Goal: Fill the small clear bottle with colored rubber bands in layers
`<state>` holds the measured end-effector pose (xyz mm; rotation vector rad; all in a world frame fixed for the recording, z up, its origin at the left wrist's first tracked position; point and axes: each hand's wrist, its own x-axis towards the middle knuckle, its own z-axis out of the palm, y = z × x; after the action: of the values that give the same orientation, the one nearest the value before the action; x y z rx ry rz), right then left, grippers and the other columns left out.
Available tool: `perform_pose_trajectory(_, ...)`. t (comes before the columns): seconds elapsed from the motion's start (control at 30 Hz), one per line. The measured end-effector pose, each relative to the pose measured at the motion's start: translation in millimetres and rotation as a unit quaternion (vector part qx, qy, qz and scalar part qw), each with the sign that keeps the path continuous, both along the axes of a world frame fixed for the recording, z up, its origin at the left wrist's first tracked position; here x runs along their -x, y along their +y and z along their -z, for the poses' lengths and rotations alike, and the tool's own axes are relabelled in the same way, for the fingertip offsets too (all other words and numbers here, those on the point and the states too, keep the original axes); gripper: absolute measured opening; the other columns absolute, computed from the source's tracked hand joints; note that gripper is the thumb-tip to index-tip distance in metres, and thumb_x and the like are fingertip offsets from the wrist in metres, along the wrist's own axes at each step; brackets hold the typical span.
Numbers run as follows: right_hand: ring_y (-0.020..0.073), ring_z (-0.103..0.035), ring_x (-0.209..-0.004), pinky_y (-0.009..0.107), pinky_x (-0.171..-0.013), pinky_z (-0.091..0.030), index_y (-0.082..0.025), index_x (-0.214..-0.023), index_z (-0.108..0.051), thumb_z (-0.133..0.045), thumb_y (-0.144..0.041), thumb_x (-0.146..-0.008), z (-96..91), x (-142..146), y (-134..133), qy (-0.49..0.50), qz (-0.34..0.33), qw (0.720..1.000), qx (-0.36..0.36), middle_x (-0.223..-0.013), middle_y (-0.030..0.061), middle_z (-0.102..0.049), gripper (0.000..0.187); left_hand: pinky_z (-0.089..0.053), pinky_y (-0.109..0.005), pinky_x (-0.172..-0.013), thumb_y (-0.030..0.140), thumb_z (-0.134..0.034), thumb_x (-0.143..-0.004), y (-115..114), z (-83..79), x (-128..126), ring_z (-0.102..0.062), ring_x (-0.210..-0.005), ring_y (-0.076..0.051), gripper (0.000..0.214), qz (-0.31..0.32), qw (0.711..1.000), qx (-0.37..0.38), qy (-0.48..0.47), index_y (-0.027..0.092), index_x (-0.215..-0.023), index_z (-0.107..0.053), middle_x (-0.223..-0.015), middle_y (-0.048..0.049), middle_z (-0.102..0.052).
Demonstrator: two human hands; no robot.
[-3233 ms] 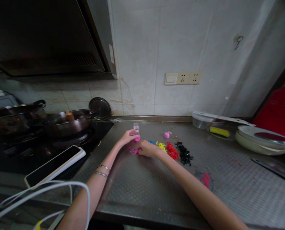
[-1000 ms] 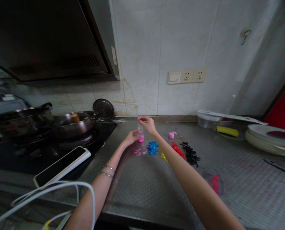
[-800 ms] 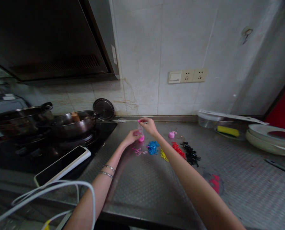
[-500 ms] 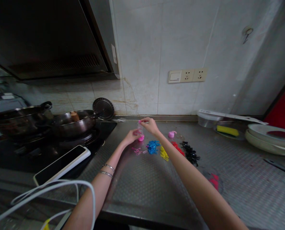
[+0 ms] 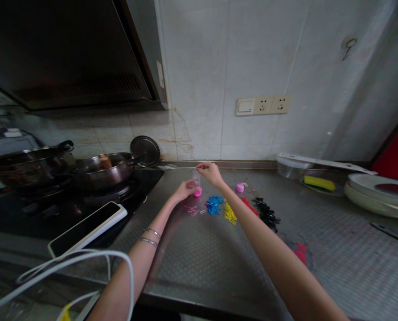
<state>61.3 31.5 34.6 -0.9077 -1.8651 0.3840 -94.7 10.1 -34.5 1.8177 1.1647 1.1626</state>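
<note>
My left hand [image 5: 184, 191] is closed around the lower part of a small clear bottle [image 5: 196, 176], which stands upright on the metal counter with bright pink pieces in its bottom. Above the bottle's mouth, my right hand [image 5: 211, 173] pinches its thumb and finger together; whatever is between them is too small to make out. Close to my left hand lie a few loose pink paper clips [image 5: 192, 211]. Beside them are piles of blue clips [image 5: 214, 205], yellow clips [image 5: 230, 214], red clips [image 5: 248, 206] and black clips [image 5: 266, 214]. A pink cap [image 5: 240, 187] sits behind the piles.
To the left, a pan [image 5: 101, 174] and a pot [image 5: 28, 167] stand on the stove, near a white-edged phone-like device [image 5: 87, 229] and a white cable [image 5: 118, 255]. On the right are a yellow sponge [image 5: 319, 183], stacked plates [image 5: 379, 196] and a clear dish with something red [image 5: 301, 253].
The pink bit at my right fingertips no longer shows, and those fingers have shifted slightly at the bottle's mouth. My left hand keeps its hold on the bottle.
</note>
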Motion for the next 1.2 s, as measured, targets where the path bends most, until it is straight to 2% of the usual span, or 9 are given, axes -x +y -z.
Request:
perform_pose_trajectory(0.2, 0.0146, -0.055, -0.082, 0.024, -0.076, -0.038, -0.016, -0.083, -0.067, -0.052, -0.018, -0.074, -7.0, -3, 1, -0.097, 0.018, 0.993, -0.059, -0.086, 0.0056, -0.064, 0.018, -0.044, -0.031, -0.075, 0.038, -0.067, -0.061, 1, 0.7, 0, -0.059, -0.08, -0.019, 0.043, 0.0, 1.0, 0.002, 0.009, 0.01, -0.092, -0.061, -0.091, -0.0101, -0.065)
perform_pose_trajectory(0.3, 0.015, -0.054, -0.088, 0.024, -0.081, -0.037, -0.016, -0.087, -0.066, -0.048, -0.016, -0.076, -8.6, -3, -1, -0.142, 0.026, 0.987, -0.066, -0.091, 0.0074, -0.062, 0.021, -0.044, -0.031, -0.075, 0.038, -0.067, -0.061, 2, 1.2, 0, -0.059, -0.08, -0.019, 0.044, -0.006, 1.0, 0.002, 0.012, 0.01, -0.094, -0.06, -0.091, -0.01, -0.065)
perform_pose_trajectory(0.5, 0.0138, -0.055, -0.083, 0.022, -0.078, -0.04, -0.014, -0.094, -0.064, -0.046, -0.012, -0.075, -13.6, -11, -6, -0.127, 0.032, 0.991, -0.036, -0.094, 0.0071, -0.063, 0.026, -0.044, -0.031, -0.075, 0.036, -0.068, -0.061, -1, -2.7, -1, -0.06, -0.08, -0.019, 0.044, -0.002, 1.0, -0.001, 0.011, 0.009, -0.095, -0.06, -0.091, -0.0106, -0.065)
perform_pose_trajectory(0.6, 0.0129, -0.057, -0.072, 0.021, -0.068, -0.042, -0.012, -0.092, -0.065, -0.05, -0.014, -0.071, -17.6, -25, -15, -0.146, -0.012, 0.989, 0.01, -0.083, 0.0052, -0.065, 0.025, -0.045, -0.031, -0.075, 0.036, -0.068, -0.06, -3, -3.9, -1, -0.06, -0.081, -0.019, 0.046, -0.005, 1.0, 0.003, 0.014, 0.009, -0.097, -0.06, -0.092, -0.0113, -0.065)
perform_pose_trajectory(0.7, 0.0116, -0.056, -0.066, 0.019, -0.061, -0.041, -0.012, -0.084, -0.067, -0.052, -0.017, -0.069, -16.5, -39, -25, -0.209, -0.092, 0.972, 0.052, -0.074, 0.0032, -0.066, 0.022, -0.045, -0.032, -0.076, 0.037, -0.069, -0.06, -2, -3.0, -1, -0.059, -0.083, -0.02, 0.048, -0.01, 1.0, 0.008, 0.01, 0.009, -0.099, -0.06, -0.095, -0.0122, -0.064)
perform_pose_trajectory(0.8, 0.011, -0.056, -0.064, 0.017, -0.056, -0.039, -0.013, -0.081, -0.068, -0.052, -0.016, -0.066, -6.3, -45, -34, -0.291, -0.127, 0.943, 0.098, -0.071, 0.0018, -0.066, 0.022, -0.045, -0.032, -0.077, 0.037, -0.07, -0.058, -1, -1.6, -1, -0.06, -0.084, -0.02, 0.05, -0.004, 1.0, 0.017, -0.008, 0.009, -0.099, -0.059, -0.096, -0.0131, -0.064)
perform_pose_trajectory(0.93, 0.0117, -0.057, -0.063, 0.016, -0.052, -0.037, -0.015, -0.081, -0.068, -0.056, -0.016, -0.061, 14.0, -41, -36, -0.391, -0.129, 0.902, 0.133, -0.071, 0.0024, -0.066, 0.023, -0.046, -0.033, -0.077, 0.035, -0.07, -0.058, 1, -1.3, -1, -0.06, -0.082, -0.019, 0.049, 0.0, 1.0, 0.024, -0.017, 0.009, -0.098, -0.059, -0.096, -0.0138, -0.064)
perform_pose_trajectory(1.03, 0.0119, -0.057, -0.064, 0.016, -0.052, -0.037, -0.016, -0.083, -0.067, -0.059, -0.018, -0.06, 23.9, -36, -35, -0.42, -0.12, 0.89, 0.134, -0.075, 0.0033, -0.066, 0.024, -0.046, -0.034, -0.078, 0.034, -0.07, -0.06, 0, -1.9, -2, -0.06, -0.083, -0.019, 0.049, 0.002, 0.999, 0.025, -0.022, 0.009, -0.1, -0.058, -0.099, -0.0139, -0.063)
perform_pose_trajectory(1.2, 0.0117, -0.058, -0.065, 0.015, -0.051, -0.036, -0.015, -0.081, -0.067, -0.059, -0.018, -0.063, 29.7, -32, -35, -0.449, -0.123, 0.874, 0.137, -0.076, 0.0043, -0.067, 0.02, -0.045, -0.034, -0.08, 0.033, -0.069, -0.06, -2, -3.4, -2, -0.06, -0.084, -0.019, 0.049, -0.003, 1.0, 0.024, -0.015, 0.009, -0.101, -0.058, -0.099, -0.0139, -0.063)
